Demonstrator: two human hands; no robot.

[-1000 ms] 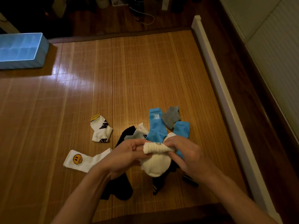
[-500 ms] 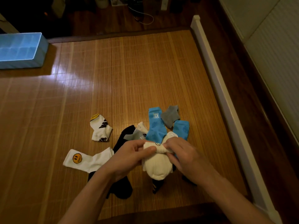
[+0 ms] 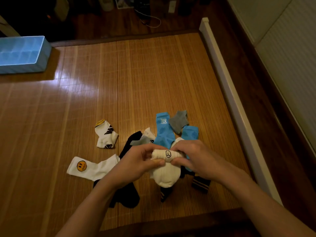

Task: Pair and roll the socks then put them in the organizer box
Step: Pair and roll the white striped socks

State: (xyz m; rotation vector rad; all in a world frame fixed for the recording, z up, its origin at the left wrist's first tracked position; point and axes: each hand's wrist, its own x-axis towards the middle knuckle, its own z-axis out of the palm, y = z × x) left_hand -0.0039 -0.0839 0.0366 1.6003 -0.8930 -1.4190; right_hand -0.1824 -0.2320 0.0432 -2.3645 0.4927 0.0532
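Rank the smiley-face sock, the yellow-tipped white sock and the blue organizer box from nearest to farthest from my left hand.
1. Smiley-face sock, just left of the left hand.
2. Yellow-tipped white sock, farther up-left.
3. Blue organizer box, far back left.

blue sock (image 3: 163,132): white "TIDE" near cuff | white sock roll (image 3: 160,155) I grip: round black logo, no letters legible | white sock (image 3: 95,168): orange smiley-face badge
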